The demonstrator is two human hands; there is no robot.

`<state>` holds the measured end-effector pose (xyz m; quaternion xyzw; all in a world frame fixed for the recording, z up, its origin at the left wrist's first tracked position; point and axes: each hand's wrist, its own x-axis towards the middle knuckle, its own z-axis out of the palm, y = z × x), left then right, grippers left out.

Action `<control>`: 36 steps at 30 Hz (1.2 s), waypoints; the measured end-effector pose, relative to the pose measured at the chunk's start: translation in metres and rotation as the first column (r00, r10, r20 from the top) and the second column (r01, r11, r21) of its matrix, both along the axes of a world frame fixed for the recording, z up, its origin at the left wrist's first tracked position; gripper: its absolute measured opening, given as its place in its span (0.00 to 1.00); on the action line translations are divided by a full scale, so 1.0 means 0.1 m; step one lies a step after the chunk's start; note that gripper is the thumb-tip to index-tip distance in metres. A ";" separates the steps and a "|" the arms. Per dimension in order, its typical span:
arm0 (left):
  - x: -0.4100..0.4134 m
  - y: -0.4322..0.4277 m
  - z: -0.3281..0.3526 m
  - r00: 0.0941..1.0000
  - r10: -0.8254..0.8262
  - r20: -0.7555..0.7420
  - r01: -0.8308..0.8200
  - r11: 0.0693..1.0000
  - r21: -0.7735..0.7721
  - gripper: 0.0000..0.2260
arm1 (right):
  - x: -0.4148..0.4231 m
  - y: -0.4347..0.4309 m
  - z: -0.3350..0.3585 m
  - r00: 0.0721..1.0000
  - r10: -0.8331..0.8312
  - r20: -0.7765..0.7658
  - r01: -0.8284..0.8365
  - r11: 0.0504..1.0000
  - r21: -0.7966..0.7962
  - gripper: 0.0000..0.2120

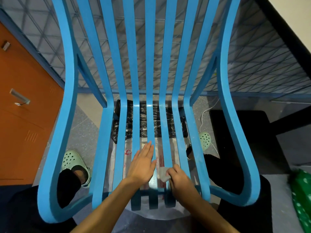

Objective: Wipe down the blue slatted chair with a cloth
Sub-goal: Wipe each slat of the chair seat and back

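Note:
The blue slatted chair (149,68) fills the view, its back rising away from me and its seat slats running toward me. My left hand (143,163) lies flat with straight fingers on the middle seat slats. To its right, my right hand (179,178) grips a small grey cloth (163,173) and holds it against a seat slat near the front edge. Most of the cloth is hidden under the fingers.
Under the seat lie black and clear plastic bags (151,121). My feet in pale green clogs (75,163) stand on either side of the chair. An orange cabinet (25,106) is at left, a wire mesh frame (252,64) behind, a green dotted bag (303,199) at right.

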<state>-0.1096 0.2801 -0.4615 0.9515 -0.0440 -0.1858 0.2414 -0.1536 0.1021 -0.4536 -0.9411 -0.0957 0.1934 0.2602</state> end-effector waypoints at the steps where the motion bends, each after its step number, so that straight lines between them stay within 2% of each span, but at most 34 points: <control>1: 0.07 0.01 0.00 1.000 0.011 0.004 -0.011 1.000 -0.001 0.27 | 0.07 0.00 -0.02 1.000 0.006 0.010 -0.006 1.000 0.003 0.12; 4: 0.32 0.03 -0.06 0.999 0.030 0.022 -0.031 0.999 0.017 0.27 | 0.31 0.04 -0.04 1.000 0.005 -0.011 -0.005 1.000 0.003 0.11; 11: 1.00 0.03 -0.38 0.990 0.017 0.138 -0.015 1.000 -0.010 0.24 | 1.11 0.08 -0.19 0.997 0.039 0.060 -0.040 0.999 0.003 0.08; 13: 1.02 0.05 -0.46 0.973 0.017 0.229 -0.024 0.999 0.028 0.23 | 1.37 0.13 -0.20 0.995 0.043 0.086 -0.044 0.999 0.019 0.08; 16: 0.98 0.02 -0.59 0.920 0.043 0.389 -0.044 0.999 -0.007 0.20 | 1.79 0.21 -0.22 0.998 -0.001 0.056 0.000 1.000 0.020 0.07; 19: 1.03 0.01 -0.58 0.928 0.027 0.373 -0.030 1.000 0.002 0.20 | 2.19 0.29 -0.22 0.989 -0.047 0.137 0.039 0.997 0.061 0.06; 22: 1.08 0.03 -0.58 0.941 0.014 0.337 -0.029 0.999 0.042 0.21 | 2.64 0.38 -0.28 0.985 -0.052 0.164 0.050 0.999 0.011 0.07; 25: 1.06 0.03 -0.56 0.928 0.026 0.372 -0.038 0.999 0.024 0.21 | 2.89 0.41 -0.23 0.972 -0.116 0.204 0.111 0.993 0.035 0.09; 29: 1.03 0.05 -0.58 0.907 0.003 0.420 -0.013 1.000 0.020 0.19 | 2.58 0.32 -0.01 0.943 -0.226 0.242 0.187 0.967 0.174 0.09; 34: 1.02 0.09 -0.53 0.954 0.010 0.299 -0.027 0.998 0.055 0.23 | 1.34 0.20 0.07 0.981 -0.196 0.012 0.178 0.916 0.358 0.11; 36: 1.04 0.09 -0.50 0.956 -0.009 0.293 -0.014 0.997 0.079 0.27 | 0.84 0.15 0.02 0.988 -0.151 -0.014 0.147 0.933 0.330 0.15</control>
